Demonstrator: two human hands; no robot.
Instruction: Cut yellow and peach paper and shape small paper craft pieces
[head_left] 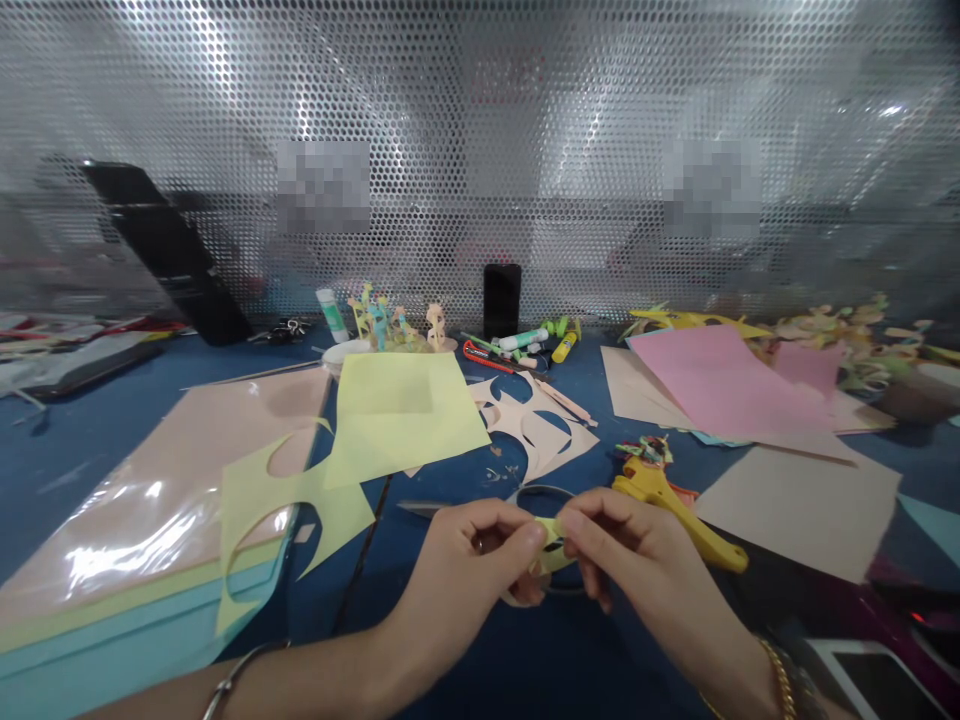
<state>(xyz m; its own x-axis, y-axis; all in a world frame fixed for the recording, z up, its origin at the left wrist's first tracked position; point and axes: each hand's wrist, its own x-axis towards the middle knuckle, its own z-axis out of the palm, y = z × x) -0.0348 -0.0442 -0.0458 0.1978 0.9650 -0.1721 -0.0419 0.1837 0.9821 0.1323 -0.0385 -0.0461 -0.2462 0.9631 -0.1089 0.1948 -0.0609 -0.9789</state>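
Observation:
Close together above the blue table, my two hands pinch a small curled piece of yellow paper (pixel 553 556). My left hand (pixel 480 555) has thumb and forefinger closed on its left edge. Opposite, the fingers of my right hand (pixel 626 550) close on the right side. Part of the paper is hidden behind the fingertips. Beneath and behind the hands lie scissors (pixel 424 508), their blades pointing left and one handle loop showing. A yellow glue gun (pixel 679 515) rests just beyond my right hand.
A yellow sheet (pixel 405 400), cut-out yellow scraps (pixel 337 500) and pale cut paper (pixel 555 430) lie ahead. Plastic-wrapped paper (pixel 172 470) is on the left, pink sheets (pixel 727 375) on the right. A phone (pixel 502 300), glue stick (pixel 332 315) and red cutter (pixel 486 357) sit near the perforated metal panel (pixel 480 130).

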